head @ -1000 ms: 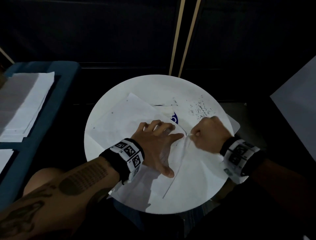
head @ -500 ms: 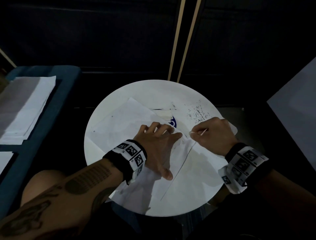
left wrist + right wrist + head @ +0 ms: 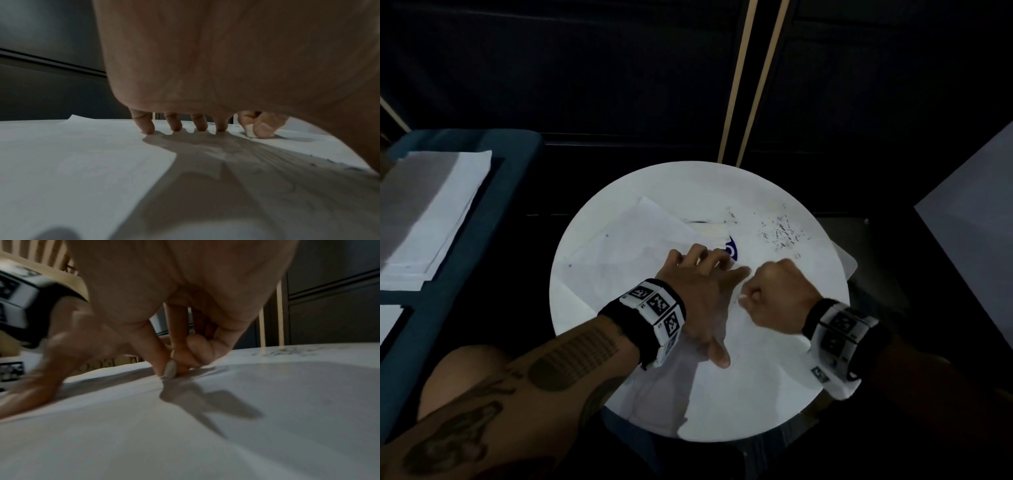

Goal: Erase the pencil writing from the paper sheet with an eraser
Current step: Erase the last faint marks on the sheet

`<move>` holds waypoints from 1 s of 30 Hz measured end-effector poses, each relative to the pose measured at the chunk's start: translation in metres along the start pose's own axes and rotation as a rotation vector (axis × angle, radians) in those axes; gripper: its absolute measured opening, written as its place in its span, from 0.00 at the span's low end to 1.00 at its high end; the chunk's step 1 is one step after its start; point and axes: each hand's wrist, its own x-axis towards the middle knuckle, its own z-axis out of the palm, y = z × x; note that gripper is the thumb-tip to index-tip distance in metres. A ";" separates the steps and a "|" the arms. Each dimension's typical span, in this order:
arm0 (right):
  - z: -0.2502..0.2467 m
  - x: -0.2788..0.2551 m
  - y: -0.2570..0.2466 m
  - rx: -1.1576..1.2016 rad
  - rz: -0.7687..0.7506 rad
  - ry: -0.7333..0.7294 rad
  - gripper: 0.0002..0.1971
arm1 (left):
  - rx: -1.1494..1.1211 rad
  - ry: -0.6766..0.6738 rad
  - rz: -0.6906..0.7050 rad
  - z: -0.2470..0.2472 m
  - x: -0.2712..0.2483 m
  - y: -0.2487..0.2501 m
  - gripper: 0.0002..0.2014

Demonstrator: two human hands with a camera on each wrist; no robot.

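A white paper sheet (image 3: 626,253) lies across the round white table (image 3: 774,404). My left hand (image 3: 698,291) rests on it with fingers spread and fingertips (image 3: 147,128) pressing the paper (image 3: 72,162) down. Just right of it, my right hand (image 3: 774,294) pinches a small white eraser (image 3: 171,369) between thumb and fingers, its tip on the paper (image 3: 185,443). From the left wrist view the eraser (image 3: 249,131) shows under the right fingers. No pencil writing is readable in the dim light.
Dark eraser crumbs (image 3: 780,233) lie scattered on the table's far right. A blue printed mark (image 3: 731,248) peeks out beyond my left fingers. A stack of white sheets (image 3: 431,212) sits on a blue surface at the left. Two pale wooden slats (image 3: 750,85) stand behind the table.
My right hand with the eraser has moved back and forth beside the left hand, now nearer me and closer to the left thumb. The left hand stays pressed on the paper.
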 end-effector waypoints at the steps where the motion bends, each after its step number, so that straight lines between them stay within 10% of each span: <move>1: -0.004 0.004 0.004 -0.002 0.026 0.020 0.26 | -0.006 -0.005 -0.001 0.000 0.001 0.000 0.73; 21: 0.002 -0.004 0.014 0.242 0.055 0.137 0.03 | -0.055 0.044 -0.039 -0.001 -0.013 -0.012 0.62; 30: 0.002 -0.006 -0.012 0.160 0.096 0.083 0.12 | -0.220 -0.085 -0.065 0.010 -0.043 -0.050 0.66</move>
